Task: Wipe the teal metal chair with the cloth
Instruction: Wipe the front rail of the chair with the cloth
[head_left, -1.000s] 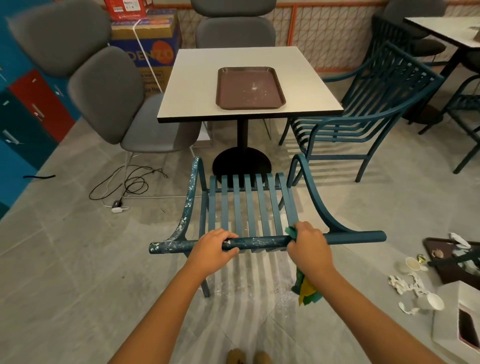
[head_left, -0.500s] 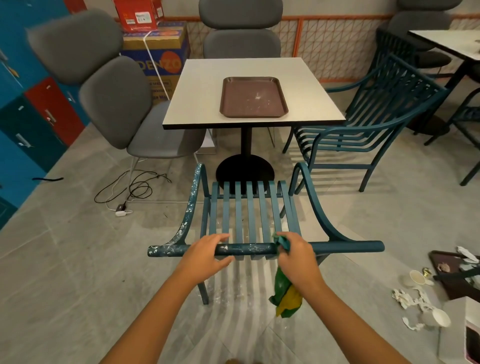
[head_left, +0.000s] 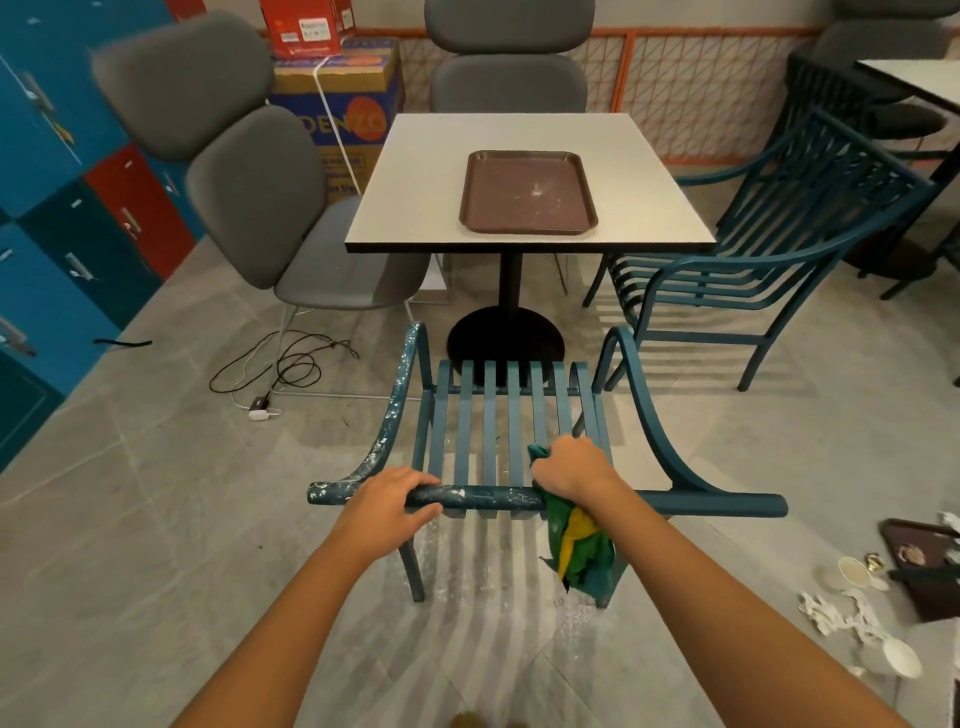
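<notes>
The teal metal chair stands right in front of me, its top rail across the middle of the view. White specks cover the rail's left part and the left armrest. My left hand grips the rail left of centre. My right hand holds a green and yellow cloth against the rail just right of centre. Most of the cloth hangs below the rail, behind the slats.
A white table with a brown tray stands beyond the chair. Grey chairs sit left and behind it, another teal chair to the right. Cables lie on the floor left; broken cups and litter lie right.
My right hand has slid the cloth leftwards along the top rail, toward my left hand. The left hand keeps its grip. The camera has tilted slightly.
</notes>
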